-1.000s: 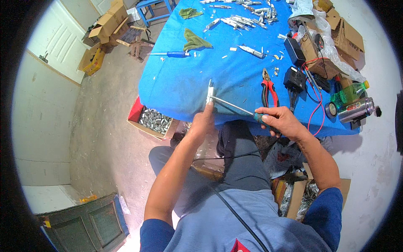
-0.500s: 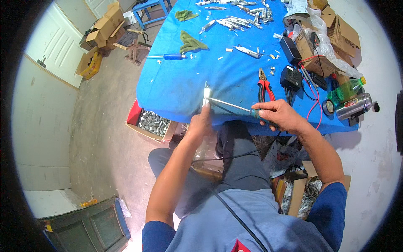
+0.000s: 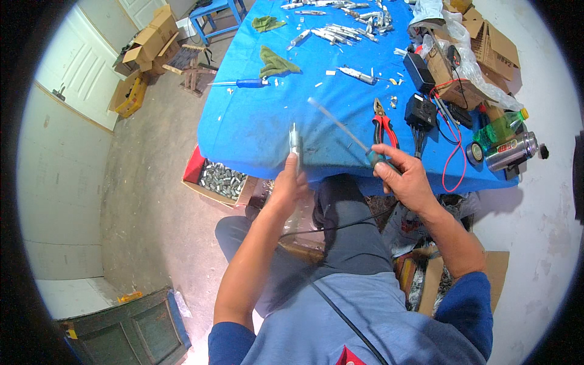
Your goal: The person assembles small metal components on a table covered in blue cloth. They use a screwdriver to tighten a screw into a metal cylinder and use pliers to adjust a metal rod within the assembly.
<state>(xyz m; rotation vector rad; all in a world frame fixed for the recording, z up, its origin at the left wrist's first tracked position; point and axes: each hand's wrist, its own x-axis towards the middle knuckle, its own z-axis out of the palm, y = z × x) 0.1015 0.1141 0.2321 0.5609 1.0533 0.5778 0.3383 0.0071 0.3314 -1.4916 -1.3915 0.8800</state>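
Small silver metal cylinder (image 3: 294,141) sits centre frame, upright over the near edge of the blue table (image 3: 255,128), pinched in the left hand (image 3: 288,185); fingers closed on its lower end, likely so the top stays exposed. Right hand (image 3: 406,180), centre right, fingers wrapped around the handle of a thin screwdriver (image 3: 340,126) whose shaft angles up-left, tip clear of the cylinder and motion-blurred. Red-handled pliers (image 3: 382,126) lie just above the right hand. Blue screwdriver (image 3: 242,83) and green rag (image 3: 275,63) upper centre. More silver parts (image 3: 347,30) along the top edge, cut off. Box of metal pieces (image 3: 222,179) under the table, partly hidden. Cylinder detail too small to make out.
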